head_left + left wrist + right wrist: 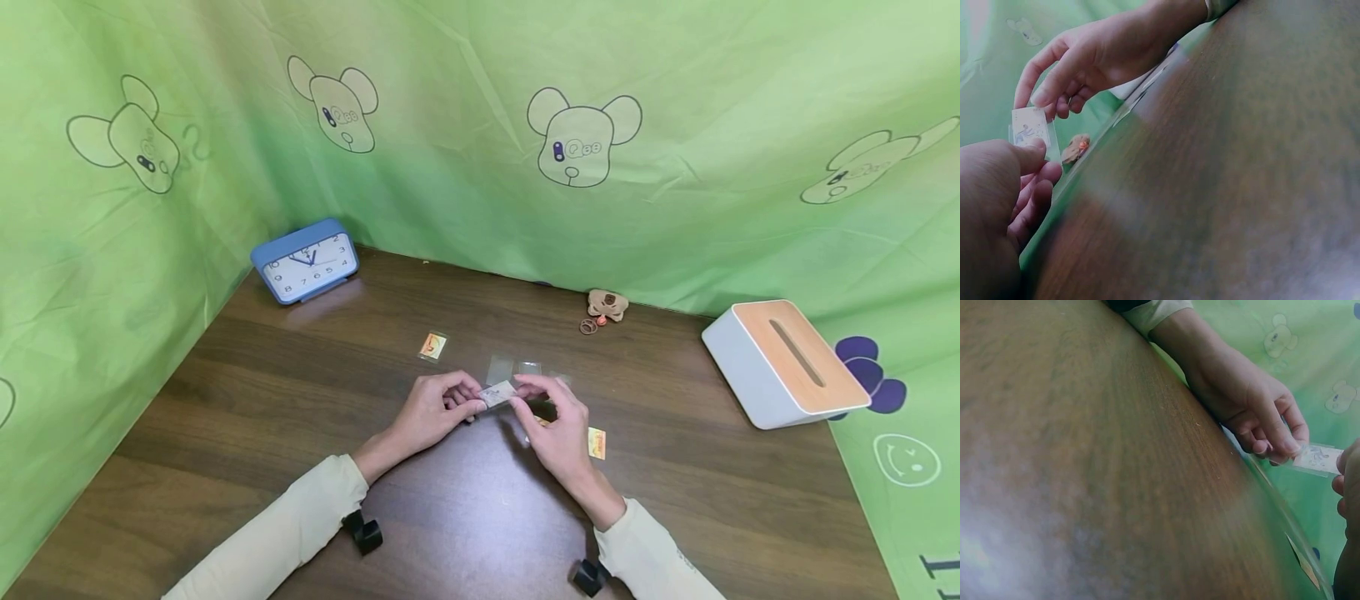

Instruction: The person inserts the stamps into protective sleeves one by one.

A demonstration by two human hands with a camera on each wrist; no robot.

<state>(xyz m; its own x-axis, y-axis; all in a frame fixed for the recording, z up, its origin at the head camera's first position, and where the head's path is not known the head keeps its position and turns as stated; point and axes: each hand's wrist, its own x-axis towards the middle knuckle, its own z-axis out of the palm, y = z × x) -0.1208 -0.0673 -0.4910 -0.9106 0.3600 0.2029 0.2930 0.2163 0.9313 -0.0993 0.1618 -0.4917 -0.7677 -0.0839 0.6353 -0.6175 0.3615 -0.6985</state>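
A small pale card (497,394) with a printed drawing is held up between both hands, over the middle of the table. My left hand (431,412) pinches one end between thumb and fingers. At the opposite end, the thumb and forefinger of my right hand (561,429) pinch the card. A clear plastic sleeve (1052,142) shows around the part of the card near my left thumb. In the left wrist view the card's upper end sticks out past the sleeve toward the right hand. Just beyond the hands lie clear sleeves (500,369) on the table.
A sleeved orange card (432,346) lies left of the hands; another orange card (597,443) is beside the right hand. A blue clock (307,262) stands back left, a brown bear-shaped trinket (608,304) at the back, a tissue box (783,362) at right.
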